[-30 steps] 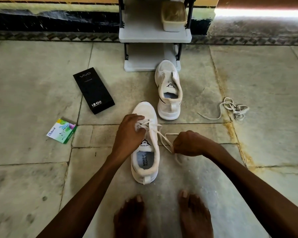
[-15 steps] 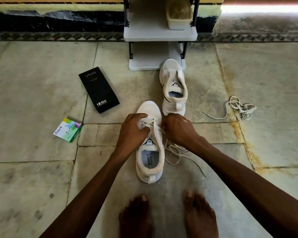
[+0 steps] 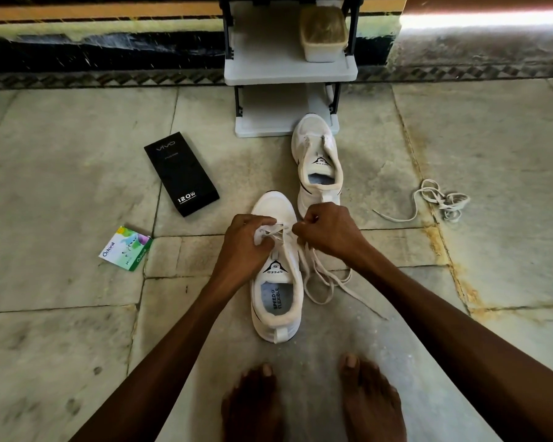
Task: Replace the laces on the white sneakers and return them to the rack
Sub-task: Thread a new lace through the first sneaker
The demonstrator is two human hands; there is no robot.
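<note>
Near sneaker (image 3: 292, 272) matt cloth; floor (image 3: 77, 154) worn stone; rack (image 3: 268, 59) smooth plastic; blk box (image 3: 181, 173) card.

We're looking down on a floor (image 3: 77, 161) of big pale stone slabs, mottled and scuffed, with seams running between them. Along one seam on the right we see a rusty orange stain (image 3: 441, 237). At the far edge a patterned border strip (image 3: 109, 79) runs below a black wall band (image 3: 109, 52). A small grey two-shelf rack (image 3: 288, 70) stands against it. Top right, a bright bar of light (image 3: 486, 20) glares across the wall's foot.
</note>
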